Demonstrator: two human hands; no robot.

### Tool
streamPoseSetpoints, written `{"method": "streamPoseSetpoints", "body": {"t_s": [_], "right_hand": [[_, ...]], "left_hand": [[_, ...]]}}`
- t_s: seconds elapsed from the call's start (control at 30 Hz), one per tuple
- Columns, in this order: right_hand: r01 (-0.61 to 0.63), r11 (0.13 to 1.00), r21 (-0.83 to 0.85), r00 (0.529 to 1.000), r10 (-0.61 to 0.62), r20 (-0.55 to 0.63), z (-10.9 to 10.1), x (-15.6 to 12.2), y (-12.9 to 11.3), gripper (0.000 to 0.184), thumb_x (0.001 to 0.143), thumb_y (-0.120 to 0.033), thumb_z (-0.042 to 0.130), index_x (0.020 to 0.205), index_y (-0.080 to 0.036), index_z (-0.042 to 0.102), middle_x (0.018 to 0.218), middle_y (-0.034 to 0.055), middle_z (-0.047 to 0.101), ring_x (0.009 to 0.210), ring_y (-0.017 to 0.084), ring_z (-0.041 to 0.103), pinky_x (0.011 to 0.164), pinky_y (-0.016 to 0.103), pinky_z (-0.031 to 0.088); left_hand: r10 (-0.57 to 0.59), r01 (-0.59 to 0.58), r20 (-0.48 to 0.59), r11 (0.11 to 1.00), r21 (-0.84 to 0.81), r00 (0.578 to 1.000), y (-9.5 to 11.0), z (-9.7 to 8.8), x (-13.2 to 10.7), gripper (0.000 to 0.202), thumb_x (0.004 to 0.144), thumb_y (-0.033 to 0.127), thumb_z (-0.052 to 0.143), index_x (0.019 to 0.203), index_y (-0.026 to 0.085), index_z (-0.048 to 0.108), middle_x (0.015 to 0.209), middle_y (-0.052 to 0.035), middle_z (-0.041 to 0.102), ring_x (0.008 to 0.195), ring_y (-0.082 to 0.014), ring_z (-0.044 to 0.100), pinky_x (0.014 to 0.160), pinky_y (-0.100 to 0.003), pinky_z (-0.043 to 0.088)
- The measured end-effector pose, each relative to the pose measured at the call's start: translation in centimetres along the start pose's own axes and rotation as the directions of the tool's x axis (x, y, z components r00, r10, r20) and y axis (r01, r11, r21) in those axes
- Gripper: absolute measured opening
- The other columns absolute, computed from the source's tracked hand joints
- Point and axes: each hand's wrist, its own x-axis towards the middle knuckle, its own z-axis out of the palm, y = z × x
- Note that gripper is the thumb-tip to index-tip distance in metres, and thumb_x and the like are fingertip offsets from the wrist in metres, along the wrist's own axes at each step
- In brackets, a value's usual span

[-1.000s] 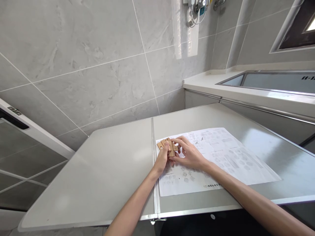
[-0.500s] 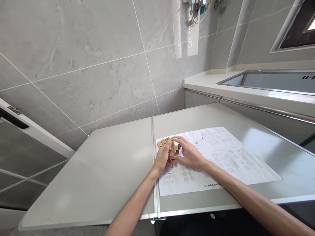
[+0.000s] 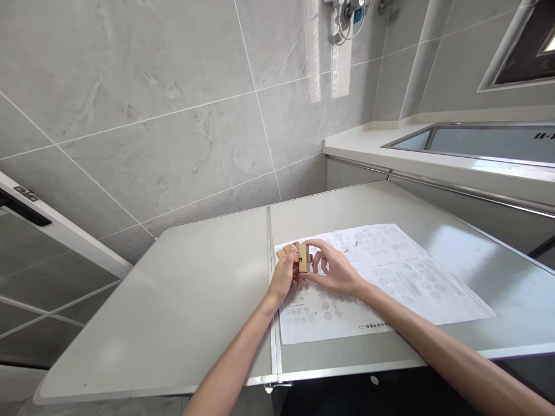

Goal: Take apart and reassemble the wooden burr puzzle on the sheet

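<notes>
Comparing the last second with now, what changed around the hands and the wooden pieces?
The left hand and right hand kept hold of the wooden pieces and turned them slightly. The cluster lay flatter before, and one block now stands more upright between the fingertips. Nothing was let go or newly picked up. The printed sheet and the table stayed as they were.

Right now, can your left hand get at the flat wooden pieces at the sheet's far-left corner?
Probably yes: the flat wooden pieces lie just beyond the left hand with nothing between. But it and the right hand both grip the wooden block, so it must let go first.
</notes>
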Motion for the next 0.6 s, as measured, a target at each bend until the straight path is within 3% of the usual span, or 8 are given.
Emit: {"method": "streamPoseSetpoints", "body": {"t_s": [0.2,0.4,0.6], "right_hand": [[-0.021,1.000,0.017,0.999,0.021,-0.034,-0.2,0.0,-0.4,0.057,0.089,-0.042,0.073,0.139,-0.028,0.047,0.115,0.0079,0.068,0.068,0.018,0.068,0.057,0.034,0.053],[-0.109,0.993,-0.040,0.988,0.104,-0.113,-0.4,0.2,0.0,0.062,0.090,-0.052,0.072,0.139,-0.025,0.045,0.093,0.0038,0.070,0.066,0.021,0.068,0.063,0.037,0.055],[-0.167,0.962,-0.214,0.984,0.150,-0.090,0.3,0.2,1.0,0.055,0.091,-0.050,0.069,0.137,-0.029,0.048,0.119,0.0071,0.067,0.078,0.022,0.071,0.069,0.039,0.056]], "left_hand": [[0.025,-0.026,-0.019,0.999,-0.021,0.999,0.2,-0.4,0.2,0.072,0.092,0.083,0.040,0.085,0.016,0.066,0.067,-0.0031,0.061,0.050,-0.0122,0.052,0.048,-0.025,0.041],[0.007,-0.021,-0.121,0.993,-0.114,0.993,-0.1,-0.8,0.6,0.074,0.087,0.086,0.043,0.080,0.016,0.065,0.063,-0.0012,0.056,0.046,-0.0105,0.046,0.044,-0.024,0.037],[0.014,-0.057,-0.215,0.980,-0.192,0.977,-0.3,-1.1,0.9,0.067,0.088,0.083,0.045,0.071,0.019,0.057,0.060,0.0006,0.055,0.043,-0.0087,0.041,0.047,-0.024,0.034]]}}
